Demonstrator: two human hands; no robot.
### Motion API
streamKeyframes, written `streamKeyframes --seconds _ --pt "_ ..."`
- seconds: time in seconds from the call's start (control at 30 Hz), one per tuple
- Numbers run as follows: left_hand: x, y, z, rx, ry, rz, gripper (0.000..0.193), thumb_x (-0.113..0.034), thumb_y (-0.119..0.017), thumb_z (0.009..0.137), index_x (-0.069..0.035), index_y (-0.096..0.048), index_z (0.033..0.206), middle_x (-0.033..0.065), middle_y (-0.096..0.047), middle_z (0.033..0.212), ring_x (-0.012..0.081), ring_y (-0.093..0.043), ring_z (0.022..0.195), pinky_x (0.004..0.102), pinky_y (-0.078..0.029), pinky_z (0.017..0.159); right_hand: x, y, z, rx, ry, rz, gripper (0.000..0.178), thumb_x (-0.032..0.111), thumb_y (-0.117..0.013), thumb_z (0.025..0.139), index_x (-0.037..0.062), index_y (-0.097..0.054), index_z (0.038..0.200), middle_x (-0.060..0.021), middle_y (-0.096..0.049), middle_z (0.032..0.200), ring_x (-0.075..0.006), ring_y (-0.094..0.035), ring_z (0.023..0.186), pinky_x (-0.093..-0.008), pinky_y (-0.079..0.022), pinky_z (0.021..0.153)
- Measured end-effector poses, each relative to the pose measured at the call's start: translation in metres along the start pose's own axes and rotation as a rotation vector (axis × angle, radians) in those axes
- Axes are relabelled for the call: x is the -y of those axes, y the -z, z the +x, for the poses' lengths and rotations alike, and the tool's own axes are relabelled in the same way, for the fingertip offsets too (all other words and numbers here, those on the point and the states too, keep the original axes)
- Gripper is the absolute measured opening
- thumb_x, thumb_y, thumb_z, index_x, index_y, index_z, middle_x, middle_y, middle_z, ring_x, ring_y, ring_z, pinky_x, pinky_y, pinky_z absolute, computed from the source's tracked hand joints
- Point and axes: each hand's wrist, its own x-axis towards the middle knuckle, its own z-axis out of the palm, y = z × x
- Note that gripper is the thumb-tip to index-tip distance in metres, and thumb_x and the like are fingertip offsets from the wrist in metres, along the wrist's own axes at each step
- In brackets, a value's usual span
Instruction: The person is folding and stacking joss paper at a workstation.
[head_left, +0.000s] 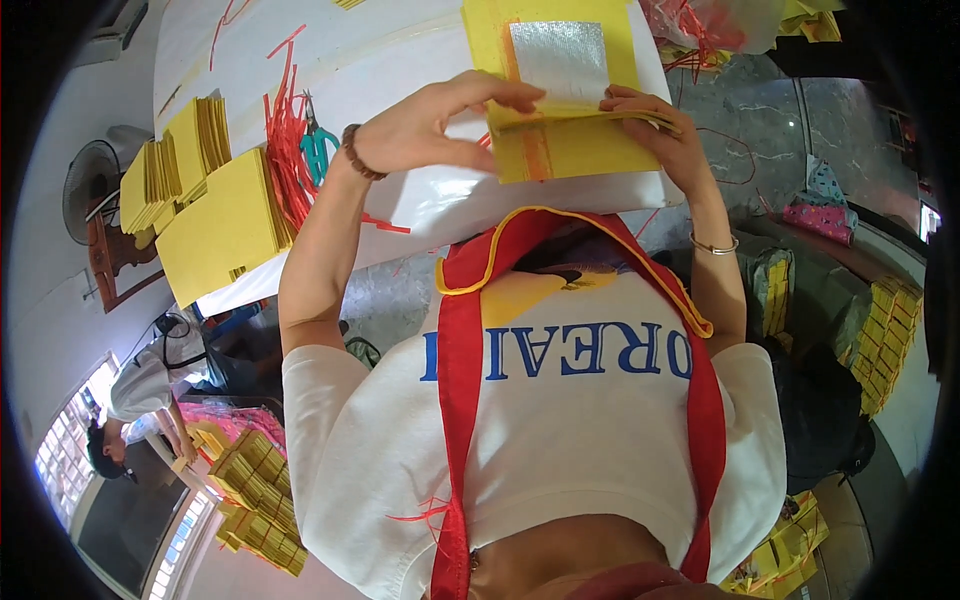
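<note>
- Folded yellow paper (pixel 575 155) at the near edge of the white counter (pixel 430 205)
- Right hand (pixel 680 145): fingers gripping its right end
- Left hand (pixel 420 125): fingers spread at its left end; cannot tell whether they grip
- Far right, a translucent plastic bag (pixel 740 22) beside red strips (pixel 690 30); whether any are inside is unclear

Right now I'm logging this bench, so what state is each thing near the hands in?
Yellow paper: partly folded, held in right hand
Left hand: thumb and fingers parted
Silver sheet: flat
Scissors: lying unheld
Red strips: loose, bunched
Yellow stacks: piled
</note>
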Motion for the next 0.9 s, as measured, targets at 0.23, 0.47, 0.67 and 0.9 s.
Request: streamKeyframes --seconds 0.23,0.47,0.67,0.9 --pt "0.029 -0.040 0.008 -0.353 0.013 0.884 0.050 0.000 -0.054 0.069 -0.014 -0.058 0.117 0.0060 -0.053 0.118 0.0264 -0.048 0.102 0.0361 -0.038 0.085 -0.004 0.006 0.003 0.033 0.038 0.006 0.024 0.005 -0.060 0.082 0.0045 -0.062 0.106 -0.0066 -0.059 0.117 -0.0213 -0.045 0.121 -0.0326 -0.036 0.100" --pt "0.000 -0.043 -0.008 -0.381 -0.122 0.974 0.044 -0.005 -0.053 0.069 -0.015 -0.062 0.111 0.0058 -0.057 0.111 0.0239 -0.052 0.096 0.0357 -0.040 0.078 0.022 0.002 -0.007 -0.165 0.462 -0.790 0.033 0.013 -0.067 0.072 0.0112 -0.061 0.105 -0.0060 -0.059 0.117 -0.0265 -0.046 0.120 -0.0382 -0.031 0.099" --pt "-0.009 -0.061 -0.021 -0.374 -0.096 0.798 0.032 -0.013 -0.058 0.071 -0.007 -0.062 0.103 0.0057 -0.061 0.095 0.0192 -0.056 0.088 0.0310 -0.042 0.074 0.032 0.000 -0.024 0.141 0.384 -0.828 0.025 0.015 -0.063 0.074 0.0122 -0.062 0.099 -0.0029 -0.061 0.112 -0.0235 -0.051 0.115 -0.0368 -0.033 0.092" --pt "-0.004 -0.057 -0.014 -0.423 0.155 0.479 0.024 -0.011 -0.060 0.075 -0.003 -0.063 0.097 0.0117 -0.064 0.087 0.0281 -0.059 0.077 0.0338 -0.046 0.065 0.030 -0.005 -0.017 0.046 0.062 -0.616 0.019 0.015 -0.059 0.080 0.0074 -0.062 0.098 -0.0093 -0.063 0.101 -0.0258 -0.057 0.098 -0.0334 -0.040 0.080"
